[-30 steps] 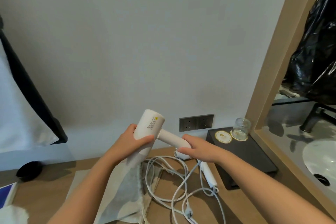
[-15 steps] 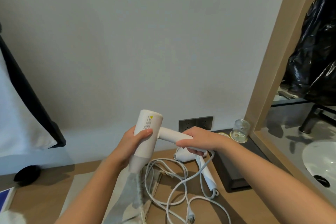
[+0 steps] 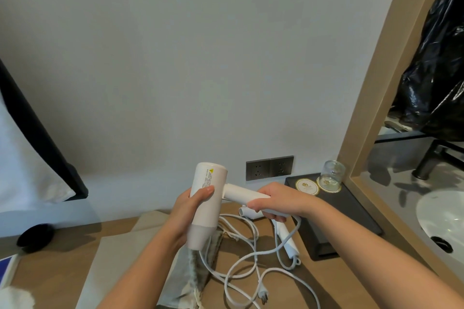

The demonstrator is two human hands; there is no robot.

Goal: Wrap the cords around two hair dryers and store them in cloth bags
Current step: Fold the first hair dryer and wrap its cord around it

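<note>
From the head view, the dryer [image 3: 208, 183] is held up over the tabletop [image 3: 50, 281], in front of a pale wall. The left hand [image 3: 189, 211] wraps round its barrel from behind, thumb across the front just under the printed label. The barrel stands nearly upright, its narrower end pointing down. The right hand [image 3: 278, 199] is closed round the handle, which sticks out sideways to the right. A cord [image 3: 251, 255] leaves the handle end below that hand and drops to the tabletop, where it lies in loose loops among other white cord. A plug [image 3: 263, 295] rests at the near end of the tangle.

The second dryer [image 3: 287, 241] lies on the tabletop under the right hand, partly hidden by it. A grey cloth bag [image 3: 194, 271] with a frayed edge lies flat beneath the held barrel, on a beige cloth [image 3: 118, 253].

To the right sits a black tray [image 3: 351, 218] carrying a round coaster [image 3: 306, 186] and an upturned glass [image 3: 332, 173] on another coaster. Wall sockets [image 3: 270, 167] are behind the hands. A sink [image 3: 442, 216] shows at far right, with a black plastic sack [image 3: 439, 63] above it.
</note>
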